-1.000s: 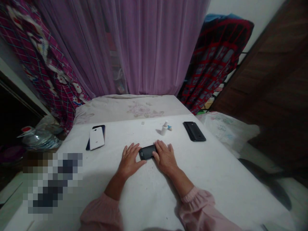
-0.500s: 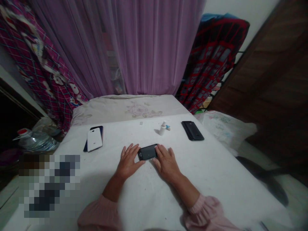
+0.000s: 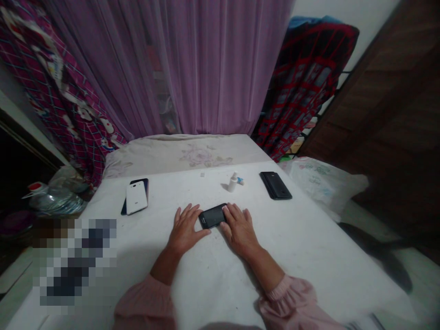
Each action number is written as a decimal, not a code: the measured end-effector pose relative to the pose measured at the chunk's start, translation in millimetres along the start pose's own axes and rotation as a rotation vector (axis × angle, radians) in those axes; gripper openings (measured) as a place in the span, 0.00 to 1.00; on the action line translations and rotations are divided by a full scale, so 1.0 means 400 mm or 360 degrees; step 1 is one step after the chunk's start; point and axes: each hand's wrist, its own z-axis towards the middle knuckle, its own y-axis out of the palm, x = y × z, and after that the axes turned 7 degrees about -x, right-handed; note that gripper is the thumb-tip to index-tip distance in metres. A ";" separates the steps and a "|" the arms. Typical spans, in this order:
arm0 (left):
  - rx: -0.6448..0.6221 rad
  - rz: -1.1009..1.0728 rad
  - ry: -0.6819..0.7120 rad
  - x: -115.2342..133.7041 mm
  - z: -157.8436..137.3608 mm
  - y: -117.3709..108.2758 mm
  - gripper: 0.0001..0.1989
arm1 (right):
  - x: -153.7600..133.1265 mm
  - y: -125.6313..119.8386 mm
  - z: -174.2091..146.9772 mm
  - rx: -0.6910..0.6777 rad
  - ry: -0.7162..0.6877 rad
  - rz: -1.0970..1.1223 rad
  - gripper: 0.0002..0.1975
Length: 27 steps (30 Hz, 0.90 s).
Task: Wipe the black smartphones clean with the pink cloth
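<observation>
A black smartphone [image 3: 213,217] lies screen up on the white tabletop, its screen dark and its right end slightly farther from me. Around its left end are the thumb and forefinger of my left hand [image 3: 185,231]; the other fingers stretch out on the cloth. My right hand [image 3: 239,231] covers the right end, fingertips on the phone and thumb by its near edge. Beyond the phone stands a small white spray bottle [image 3: 233,183], with a small blue-and-white item [image 3: 241,181] just behind it.
A white phone [image 3: 136,198] overlaps a dark one on the left. Black phones [image 3: 276,185] lie stacked at the right. A tiny pale square [image 3: 202,175] is farther back. A pixelated patch hides the near left. Beside the table are a water jug [image 3: 55,199] and a plastic bag [image 3: 323,183].
The whole view has shifted very slightly. Both hands remain at the ends of the smartphone, with hardly any movement.
</observation>
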 end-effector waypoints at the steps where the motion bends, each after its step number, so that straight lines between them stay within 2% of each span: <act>1: -0.0020 0.0000 0.0011 -0.002 0.000 0.000 0.29 | -0.002 0.000 0.002 0.0000 0.0005 -0.0005 0.26; 10: 0.0025 -0.0019 0.0076 -0.020 -0.001 0.014 0.27 | -0.083 -0.012 0.040 -0.0045 -0.0048 0.0025 0.23; 14: 0.0007 -0.0008 0.0060 -0.015 -0.001 0.008 0.26 | -0.097 -0.014 0.045 -0.0089 -0.0115 0.0067 0.23; 22: 0.0037 -0.0016 0.0042 -0.009 -0.003 0.005 0.26 | -0.068 -0.013 -0.018 -0.0046 -0.0307 0.0066 0.20; 27: 0.0014 -0.0027 0.0037 -0.008 -0.003 0.002 0.27 | -0.022 -0.026 -0.046 -0.0060 -0.0257 0.0005 0.21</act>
